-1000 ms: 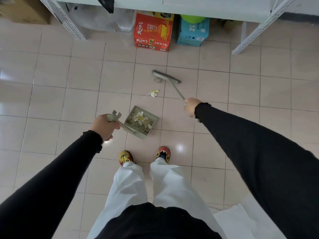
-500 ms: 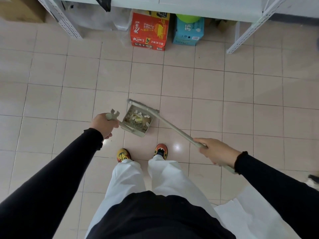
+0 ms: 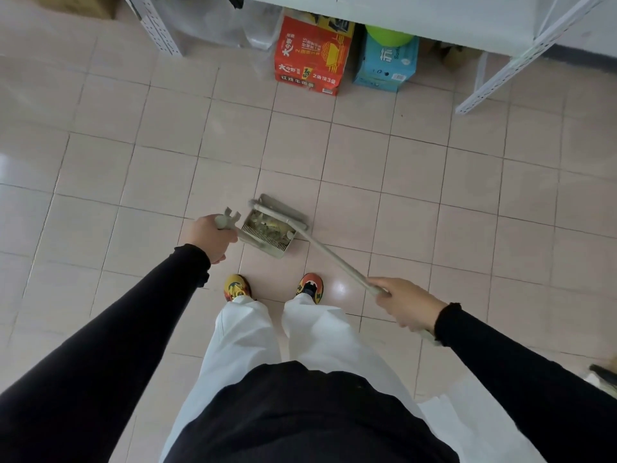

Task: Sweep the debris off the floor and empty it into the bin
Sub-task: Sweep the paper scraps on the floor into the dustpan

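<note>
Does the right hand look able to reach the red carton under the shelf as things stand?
Probably not: the right hand grips the broom handle, and the red carton sits well ahead, beyond the dustpan, with only floor between.

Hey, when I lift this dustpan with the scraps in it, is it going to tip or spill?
Probably light: the dustpan looks like thin plastic and the debris like paper scraps. The left hand grips only the handle end, so the pan may swing or tilt forward. Loose scraps could flutter out the open mouth if jolted.
</note>
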Available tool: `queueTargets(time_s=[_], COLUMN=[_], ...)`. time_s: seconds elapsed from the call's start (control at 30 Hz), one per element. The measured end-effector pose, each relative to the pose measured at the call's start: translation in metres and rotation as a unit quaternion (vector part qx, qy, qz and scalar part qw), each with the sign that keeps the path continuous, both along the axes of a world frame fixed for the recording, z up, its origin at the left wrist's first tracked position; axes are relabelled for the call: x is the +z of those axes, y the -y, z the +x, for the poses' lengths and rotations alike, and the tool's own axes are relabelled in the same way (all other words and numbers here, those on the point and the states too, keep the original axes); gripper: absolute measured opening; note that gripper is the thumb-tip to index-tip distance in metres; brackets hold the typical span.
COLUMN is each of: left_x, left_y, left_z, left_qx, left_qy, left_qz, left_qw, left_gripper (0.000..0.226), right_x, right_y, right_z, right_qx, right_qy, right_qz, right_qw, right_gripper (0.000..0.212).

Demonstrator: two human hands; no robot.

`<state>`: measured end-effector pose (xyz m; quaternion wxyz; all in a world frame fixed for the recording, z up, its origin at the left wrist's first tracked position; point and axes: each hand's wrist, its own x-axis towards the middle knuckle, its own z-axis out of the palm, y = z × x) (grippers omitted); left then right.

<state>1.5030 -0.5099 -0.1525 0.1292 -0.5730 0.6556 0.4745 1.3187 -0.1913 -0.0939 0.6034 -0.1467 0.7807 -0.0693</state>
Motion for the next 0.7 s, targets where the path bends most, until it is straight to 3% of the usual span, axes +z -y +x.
queueTargets(time_s=[0.27, 0.43, 0.7], left_x=[-0.003, 0.004, 0.026], left_y=[-0.015, -0.015, -0.002], left_z=[0.059, 0.116, 0.2], left_qx=[0.084, 0.143, 0.211], left_qy=[-0.023, -0.027, -0.024], left_qz=[-0.002, 0.005, -0.004], left_qw=[0.996, 0.989, 0.977], left_gripper=[0.02, 0.029, 0.02], right_x=[-0.001, -0.025, -0.062], right_y=[0.0, 0.074, 0.233], right_z=[-0.013, -0.002, 0.062], right_qx=[-0.006, 0.03, 0.103], right_qy=[-0.03, -0.039, -0.096], right_qz=[-0.033, -0.071, -0.097], right_qw=[0.999, 0.996, 0.985], right_gripper=[0.048, 0.051, 0.048])
